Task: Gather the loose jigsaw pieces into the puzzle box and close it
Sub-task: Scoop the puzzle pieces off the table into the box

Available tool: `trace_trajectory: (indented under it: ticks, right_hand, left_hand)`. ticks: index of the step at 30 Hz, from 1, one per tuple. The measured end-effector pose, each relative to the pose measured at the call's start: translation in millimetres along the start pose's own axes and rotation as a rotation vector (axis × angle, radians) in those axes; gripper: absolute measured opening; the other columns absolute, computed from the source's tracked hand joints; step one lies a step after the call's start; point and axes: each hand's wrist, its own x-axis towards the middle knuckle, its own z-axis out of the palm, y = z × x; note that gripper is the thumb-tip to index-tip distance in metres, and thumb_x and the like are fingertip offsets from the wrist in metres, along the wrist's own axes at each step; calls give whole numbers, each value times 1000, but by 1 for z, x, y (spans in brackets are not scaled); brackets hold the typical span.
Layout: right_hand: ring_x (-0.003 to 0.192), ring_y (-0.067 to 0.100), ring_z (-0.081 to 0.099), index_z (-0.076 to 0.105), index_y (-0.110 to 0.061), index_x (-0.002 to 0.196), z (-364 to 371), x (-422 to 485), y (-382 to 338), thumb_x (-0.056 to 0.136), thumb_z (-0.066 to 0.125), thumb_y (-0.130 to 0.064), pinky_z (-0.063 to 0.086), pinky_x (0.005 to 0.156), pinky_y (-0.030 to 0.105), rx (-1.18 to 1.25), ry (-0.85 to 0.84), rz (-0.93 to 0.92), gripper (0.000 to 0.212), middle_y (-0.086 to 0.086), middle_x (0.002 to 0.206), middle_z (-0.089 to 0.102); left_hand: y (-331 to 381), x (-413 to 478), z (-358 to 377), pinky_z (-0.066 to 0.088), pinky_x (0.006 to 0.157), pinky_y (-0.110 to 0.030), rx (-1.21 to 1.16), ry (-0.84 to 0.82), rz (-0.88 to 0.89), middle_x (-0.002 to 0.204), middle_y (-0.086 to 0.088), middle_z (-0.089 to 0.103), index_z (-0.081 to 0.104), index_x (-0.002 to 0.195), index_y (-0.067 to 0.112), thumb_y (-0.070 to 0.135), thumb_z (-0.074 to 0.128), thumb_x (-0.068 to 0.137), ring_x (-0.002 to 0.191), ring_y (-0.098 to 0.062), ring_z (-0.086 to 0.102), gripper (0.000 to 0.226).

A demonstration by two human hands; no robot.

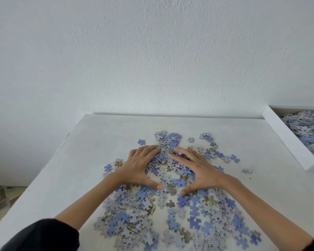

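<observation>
Scooping is the step I judge to be in hand: both hands lie flat on the table [91,142], palms down, fingers spread, with a mound of pieces [168,167] between them.

Starting at the left, a few pieces [110,168] lie just outside my left wrist, and I would sweep these in first so they are not left behind. My left hand [140,165] is open and grips nothing; its fingers rest on the far edge of the mound and its thumb on the near edge. To do this well I would keep the little-finger side pressed on the table, so that thin pieces cannot slip under.

My right hand [198,171] mirrors it, also open and holding nothing. I would bring the two hands together slowly, curl the fingers under the mound, and lift only a load that I can close fully.

Toward me a much larger spread of pieces [198,223] covers the table, so many scoops remain, in my judgement. Some strays [246,170] lie at the right.

The box [288,136] stands at the far right, open and already holding many pieces. It is well apart from the mound, so I would carry each load low and cupped. I do not see the lid.
</observation>
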Motion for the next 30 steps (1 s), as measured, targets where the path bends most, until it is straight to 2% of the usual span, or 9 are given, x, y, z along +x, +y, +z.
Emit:
trace_trajectory:
  ticks: [5, 8, 11, 15, 20, 23, 25, 27, 30]
  right_hand:
    - [123, 9, 19, 19, -46, 140, 9, 8, -7, 64, 45, -77, 22, 103, 32, -72, 186, 25, 86, -11, 138, 22]
    - [111, 4, 27, 45, -41, 124, 11, 7, -8, 70, 49, -67, 26, 93, 27, 39, 270, 7, 61, -12, 117, 33]
    - [102, 5, 39, 58, -29, 106, 12, 8, -9, 69, 58, -53, 33, 89, 27, 119, 332, 28, 44, -11, 105, 44]
    - [80, 11, 51, 64, -17, 97, 9, 15, -11, 68, 71, -29, 39, 70, 18, 160, 413, -11, 32, -3, 91, 57]
    - [70, 3, 57, 62, -21, 103, -2, 16, -10, 75, 72, -8, 45, 60, 6, 397, 499, 12, 32, -7, 88, 59]
    - [54, 4, 54, 58, -31, 110, -12, 13, -10, 80, 69, -11, 44, 55, 11, 544, 509, -16, 38, -5, 78, 62]
    - [57, 14, 57, 57, -33, 119, -15, 11, -8, 82, 68, -16, 49, 58, 25, 597, 495, -24, 42, -1, 83, 67]
    - [65, 21, 61, 58, -31, 120, -16, 9, -3, 82, 68, -21, 53, 60, 32, 604, 476, 7, 41, 4, 92, 68]
    - [69, 4, 61, 64, -24, 110, -21, 3, 2, 80, 70, -18, 49, 60, 16, 614, 479, 26, 32, 2, 95, 67]
  left_hand:
    - [3, 4, 3, 26, 92, -26, 8, 143, -43, 127, 5, 42, 26, 145, 28, 94, 23, 57, 110, -6, 32, 110]
    - [4, 5, 3, 37, 76, -27, 1, 229, -9, 102, 7, 57, 54, 124, 31, 86, 29, 69, 90, -9, 48, 81]
    - [10, 5, 2, 34, 61, -19, -12, 351, 69, 80, 11, 61, 64, 97, 27, 68, 46, 78, 68, -4, 50, 48]
    - [13, 6, -3, 26, 50, -6, -53, 403, 81, 75, 13, 56, 60, 83, 22, 54, 54, 79, 56, -5, 51, 33]
    - [17, 6, -5, 32, 44, -11, -176, 392, 29, 65, 14, 51, 51, 87, 27, 51, 52, 81, 48, -5, 45, 25]
    - [18, 11, -11, 36, 53, -5, -292, 358, 0, 74, 18, 56, 49, 105, 42, 49, 55, 80, 60, 7, 54, 26]
    - [21, 14, -14, 40, 60, -3, -375, 349, 15, 80, 24, 57, 57, 114, 38, 35, 64, 83, 69, 15, 55, 33]
    - [24, 18, -16, 50, 72, -12, -457, 340, 42, 93, 24, 64, 65, 110, 31, 32, 65, 83, 82, 10, 60, 26]
    - [27, 22, -16, 55, 71, -36, -550, 333, 48, 97, 15, 70, 68, 99, 33, 42, 61, 81, 77, -9, 66, 21]
